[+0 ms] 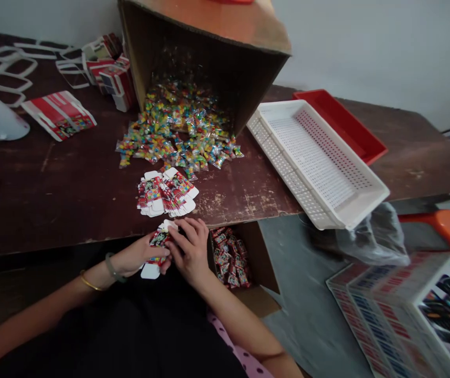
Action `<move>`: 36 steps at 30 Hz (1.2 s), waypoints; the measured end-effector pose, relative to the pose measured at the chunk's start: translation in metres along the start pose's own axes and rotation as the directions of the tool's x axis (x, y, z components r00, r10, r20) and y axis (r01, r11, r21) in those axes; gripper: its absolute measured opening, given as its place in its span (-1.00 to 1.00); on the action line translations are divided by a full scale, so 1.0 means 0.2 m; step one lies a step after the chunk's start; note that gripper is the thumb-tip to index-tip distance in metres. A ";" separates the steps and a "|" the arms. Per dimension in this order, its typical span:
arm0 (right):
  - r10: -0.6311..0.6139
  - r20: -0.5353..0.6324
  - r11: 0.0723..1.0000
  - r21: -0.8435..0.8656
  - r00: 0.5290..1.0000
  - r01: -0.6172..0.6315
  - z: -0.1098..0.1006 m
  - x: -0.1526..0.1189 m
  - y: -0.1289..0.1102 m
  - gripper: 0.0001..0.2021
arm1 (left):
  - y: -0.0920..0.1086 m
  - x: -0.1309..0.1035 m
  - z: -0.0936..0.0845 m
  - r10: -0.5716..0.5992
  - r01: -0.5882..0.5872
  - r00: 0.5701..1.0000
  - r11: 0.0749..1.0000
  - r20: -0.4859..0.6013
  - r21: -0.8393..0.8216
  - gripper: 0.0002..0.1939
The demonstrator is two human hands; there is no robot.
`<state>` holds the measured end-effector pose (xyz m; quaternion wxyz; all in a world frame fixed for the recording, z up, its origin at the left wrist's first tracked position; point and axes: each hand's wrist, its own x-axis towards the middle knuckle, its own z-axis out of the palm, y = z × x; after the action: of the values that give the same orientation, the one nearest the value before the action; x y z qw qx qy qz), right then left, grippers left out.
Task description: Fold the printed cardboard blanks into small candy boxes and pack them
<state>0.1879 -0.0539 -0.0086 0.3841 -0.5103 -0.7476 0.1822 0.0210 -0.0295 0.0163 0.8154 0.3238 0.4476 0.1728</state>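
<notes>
My left hand [140,255] is closed around a small printed candy box [160,238], red with a colourful pattern and white end flaps standing out. Over its upper right side lies my right hand [189,247], fingers bent and gripping the same box near a flap. Whether one box or more is held I cannot tell, as the fingers cover part. Just beyond the hands, on the table edge, rests a fanned pile of flat candy boxes [164,195]. Behind that pile, small clear bags of coloured candies [181,136] spill out of a tipped cardboard carton [225,23].
Right of the carton, a white perforated basket [288,165] overlaps a red tray [343,123]. Below the table edge stands an open carton [266,257] of filled packs. A mug [2,118] and stacked flat boxes [62,115] are at left. Crates [398,304] stand lower right.
</notes>
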 end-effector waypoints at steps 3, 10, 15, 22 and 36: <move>0.031 0.004 0.999 0.025 1.000 -0.031 0.01 -0.01 0.00 -0.70 | -0.02 -0.01 -0.01 0.015 -0.016 0.999 1.000 0.035 0.019 -0.77; -0.004 0.419 0.913 0.372 0.908 -0.168 -0.06 0.11 0.05 -0.82 | -0.02 -0.03 -0.03 0.030 -0.047 0.985 0.994 0.172 0.098 -0.78; -0.166 0.609 0.872 0.457 0.776 -0.172 -0.20 0.20 0.07 -0.85 | -0.03 0.02 -0.05 0.015 -0.080 0.960 0.972 0.279 0.223 -0.74; 0.200 0.524 0.765 0.445 0.828 -0.466 -0.28 0.05 0.03 -0.74 | -0.16 0.05 0.02 0.421 -0.316 0.898 0.818 -0.127 0.480 -0.64; 0.523 0.655 -0.205 0.718 0.545 -0.665 -0.06 -0.32 -0.05 -0.68 | -0.25 -0.08 0.01 0.338 -0.307 0.941 0.810 0.031 0.499 -0.73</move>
<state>0.2026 -0.1165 -0.0188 0.4255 -0.4273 -0.1379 0.7857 0.0138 -0.0763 -0.0059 0.6495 0.5884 0.4394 0.1970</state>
